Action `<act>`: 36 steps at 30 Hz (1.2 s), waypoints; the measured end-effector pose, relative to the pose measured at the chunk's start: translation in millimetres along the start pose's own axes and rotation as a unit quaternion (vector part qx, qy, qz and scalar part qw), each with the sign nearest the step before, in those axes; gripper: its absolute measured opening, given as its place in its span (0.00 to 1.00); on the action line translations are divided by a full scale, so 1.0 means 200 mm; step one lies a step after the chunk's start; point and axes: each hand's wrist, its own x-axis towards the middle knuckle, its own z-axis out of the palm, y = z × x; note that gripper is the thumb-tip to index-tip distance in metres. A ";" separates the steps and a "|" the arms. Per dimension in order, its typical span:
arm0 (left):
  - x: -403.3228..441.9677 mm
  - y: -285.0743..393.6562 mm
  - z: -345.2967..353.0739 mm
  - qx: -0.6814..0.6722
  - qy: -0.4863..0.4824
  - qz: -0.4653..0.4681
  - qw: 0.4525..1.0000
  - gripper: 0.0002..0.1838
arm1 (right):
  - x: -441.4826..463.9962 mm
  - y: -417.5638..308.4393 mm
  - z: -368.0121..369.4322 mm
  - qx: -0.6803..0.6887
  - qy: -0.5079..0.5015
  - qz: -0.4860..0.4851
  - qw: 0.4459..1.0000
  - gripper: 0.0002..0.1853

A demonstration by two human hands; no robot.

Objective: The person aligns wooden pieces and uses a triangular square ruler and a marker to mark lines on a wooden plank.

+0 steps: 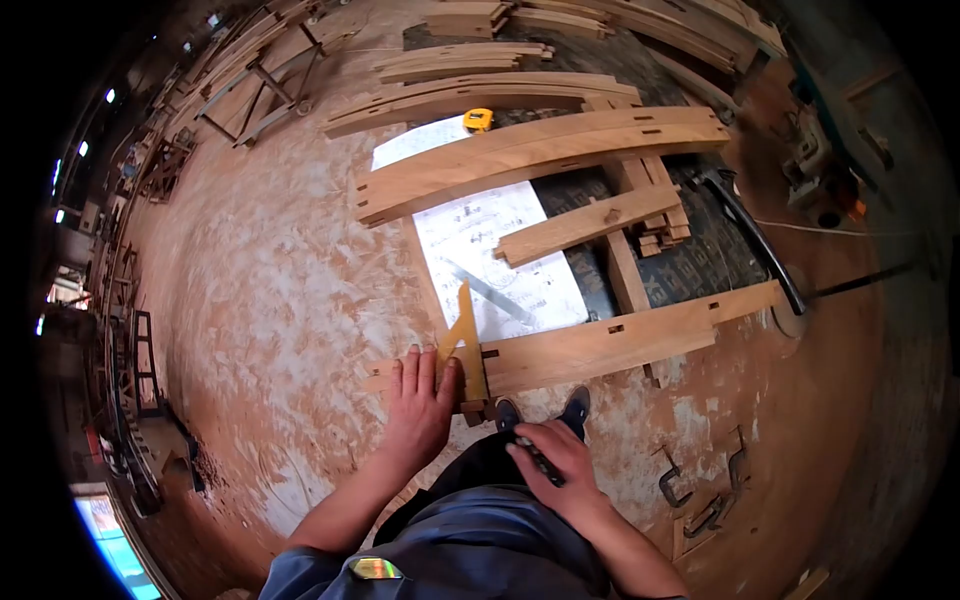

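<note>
My left hand [419, 405] presses a yellow set square [467, 355] against the near wooden beam [560, 355], close to its left end. The square's narrow tip points away from me, beside the beam's dark mortise. In my right hand [560, 459], held in front of my body, is a dark pen-like tool [540, 461] with the fingers closed round it. Beyond the beam, a drawing sheet [465, 225] carries a metal ruler [490, 292]. A long mortised beam [540, 157] and a shorter wooden piece [590, 225] lie across the sheet.
A yellow tape measure [479, 121] sits beyond the long beam. More timber [480, 90] is stacked at the back. A black bar [755, 240] leans at the right. Metal clamps [709, 514] lie on the floor at lower right. My shoes [574, 408] are just below the near beam.
</note>
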 end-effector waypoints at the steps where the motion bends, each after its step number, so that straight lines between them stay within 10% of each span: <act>1: 0.00 0.00 -0.01 -0.003 0.002 0.002 1.000 0.33 | -0.01 0.00 -0.02 0.005 0.007 0.000 1.000 0.14; 9: -0.16 -0.17 -0.12 -0.135 0.151 -0.113 0.973 0.40 | -0.33 0.07 -0.13 -0.035 0.072 0.164 0.983 0.12; 28: -0.66 -0.55 0.25 -0.418 0.257 -0.329 0.807 0.41 | 0.01 -0.10 0.32 0.034 -0.079 0.003 0.996 0.17; 36: -0.62 -0.61 0.33 -0.542 0.281 -0.303 0.732 0.39 | -0.11 0.08 -0.10 0.010 0.195 0.153 0.969 0.14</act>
